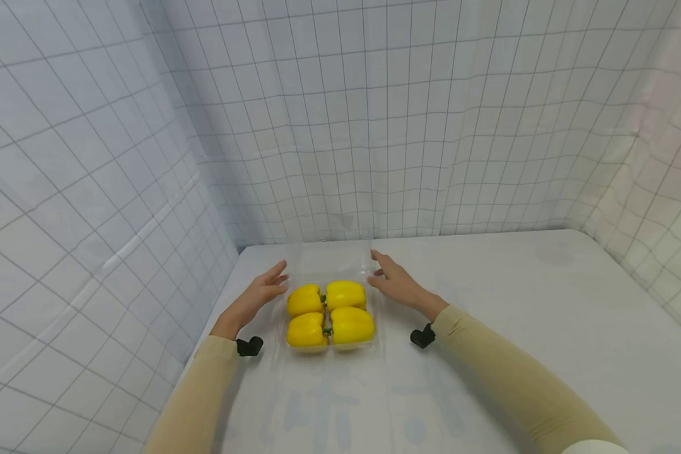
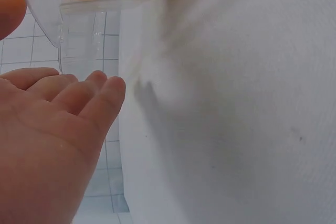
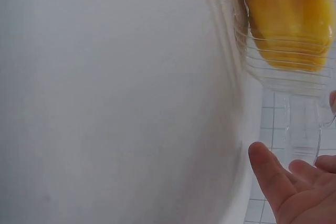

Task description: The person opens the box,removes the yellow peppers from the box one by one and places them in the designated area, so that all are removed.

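A gridded curtain (image 1: 408, 126) rose behind the clear container (image 3: 294, 81) and a white tabletop (image 1: 488, 296) spread beneath it, its open lid (image 1: 328, 257) at its far edge. My left hand (image 1: 254, 297) was at the container's left side and my right hand (image 1: 398, 285) at its right, both loosely open near the lid with nothing gripped, though I couldn't tell whether any fingertip brushed the plastic. Inside the container, between my hands and slightly nearer me than my fingertips, lay four yellow peppers (image 1: 343, 321), green stems (image 1: 327, 331) toward its middle.
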The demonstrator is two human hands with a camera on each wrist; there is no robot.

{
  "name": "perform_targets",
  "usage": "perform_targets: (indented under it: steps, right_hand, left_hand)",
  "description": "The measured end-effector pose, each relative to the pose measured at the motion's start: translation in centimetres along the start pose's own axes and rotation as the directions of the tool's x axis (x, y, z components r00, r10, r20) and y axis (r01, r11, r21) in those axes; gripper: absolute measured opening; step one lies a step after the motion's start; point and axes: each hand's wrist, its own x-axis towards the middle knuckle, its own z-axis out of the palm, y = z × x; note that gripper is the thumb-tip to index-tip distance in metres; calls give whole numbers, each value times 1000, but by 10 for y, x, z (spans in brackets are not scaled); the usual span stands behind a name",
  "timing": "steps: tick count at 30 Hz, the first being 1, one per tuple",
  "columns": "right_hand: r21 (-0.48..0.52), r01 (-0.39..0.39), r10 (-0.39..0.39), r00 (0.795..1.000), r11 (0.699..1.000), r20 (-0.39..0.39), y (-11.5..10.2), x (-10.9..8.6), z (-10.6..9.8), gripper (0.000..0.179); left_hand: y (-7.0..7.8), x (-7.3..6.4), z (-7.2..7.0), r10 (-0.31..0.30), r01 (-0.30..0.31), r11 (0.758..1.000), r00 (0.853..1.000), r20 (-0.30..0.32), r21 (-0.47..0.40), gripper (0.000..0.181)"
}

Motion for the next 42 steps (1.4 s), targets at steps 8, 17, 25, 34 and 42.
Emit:
perform_targets:
  steps: [8, 17, 25, 34, 42]
  right_hand:
    - [24, -28, 28, 1000, 999, 13, 9, -1, 4, 66]
    - [8, -47, 47, 999, 999, 14, 10, -2, 1, 63]
    - [-46, -49, 50, 999, 998, 18, 3, -6, -13, 63]
    - [-71, -15, 16, 1000, 997, 6, -13, -19, -22, 66]
    - [-70, 46, -46, 999, 996, -1, -28, -33, -20, 65]
  left_hand:
    - [-7, 1, 1, -50, 50, 998, 999, -2, 48, 69]
    - [-6, 2, 3, -62, 62, 997, 998, -14, 51, 66]
    - [1, -1, 2, -19, 21, 998, 999, -48, 57, 72]
    - [20, -21, 2, 26, -19, 997, 995, -100, 70, 80]
    - [27, -39, 11, 56, -46, 996, 989, -137, 73, 74]
